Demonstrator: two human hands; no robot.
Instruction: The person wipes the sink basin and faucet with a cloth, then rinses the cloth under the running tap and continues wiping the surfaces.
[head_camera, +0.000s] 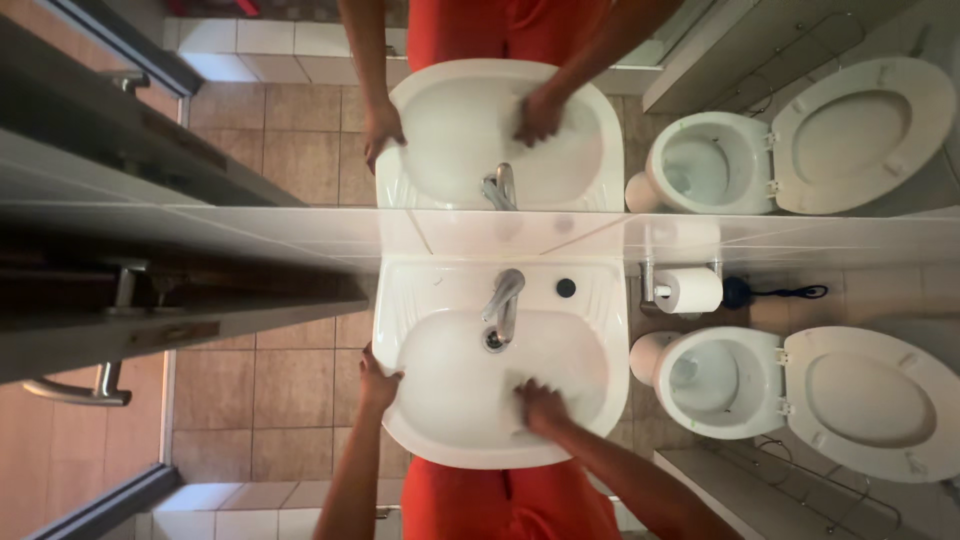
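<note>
The left hand (378, 385) is clamped on the white basin (450, 430) rim; the right hand (542, 405), seemingly closed on a pale cloth, is pressed inside. Firm, overlapping strokes are advised.

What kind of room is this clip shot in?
A small bathroom, it seems: a white sink with a tap, a toilet with its lid up, and a paper roll on the tiled wall.

- The right hand (542, 405) is blurred, so anything under it in the basin (450, 400) cannot be told
- The toilet lid (880, 400) is cut off by the right edge
- The dark object (738, 292) beside the paper roll (688, 290) is too small to identify
</note>
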